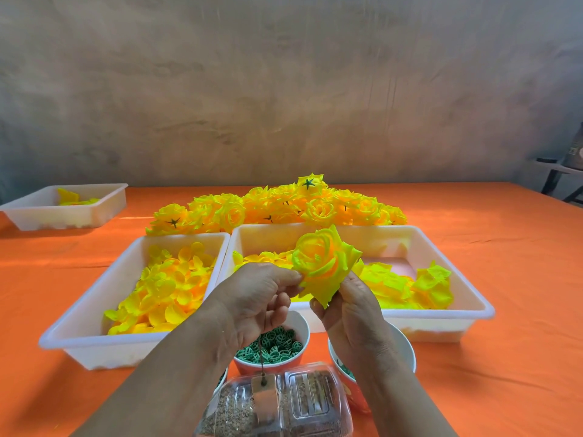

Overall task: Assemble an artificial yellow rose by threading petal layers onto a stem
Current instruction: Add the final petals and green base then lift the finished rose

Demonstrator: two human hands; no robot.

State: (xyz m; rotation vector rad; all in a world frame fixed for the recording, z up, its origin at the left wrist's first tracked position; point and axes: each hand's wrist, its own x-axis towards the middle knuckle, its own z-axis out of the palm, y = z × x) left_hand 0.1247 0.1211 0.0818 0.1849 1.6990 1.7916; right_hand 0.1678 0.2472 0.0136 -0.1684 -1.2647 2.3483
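A half-built yellow rose (325, 263) is held up over the trays, its curled centre facing me and an outer petal layer hanging below. My left hand (255, 301) pinches its left side with thumb and fingertips. My right hand (350, 313) grips the lower petal layer from the right. A thin dark green stem (261, 354) hangs down from my left hand, ending in a small tan tag (264, 393). The stem's upper part is hidden by my hands.
A white tray of small petals (79, 323) stands at the left, a larger tray of petal layers (473, 298) at the right. Finished roses (277, 206) are heaped behind them. A cup of green discs (277, 342), another cup (403, 345) and a clear plastic container (284, 405) stand near me. A further tray (104, 203) sits far left.
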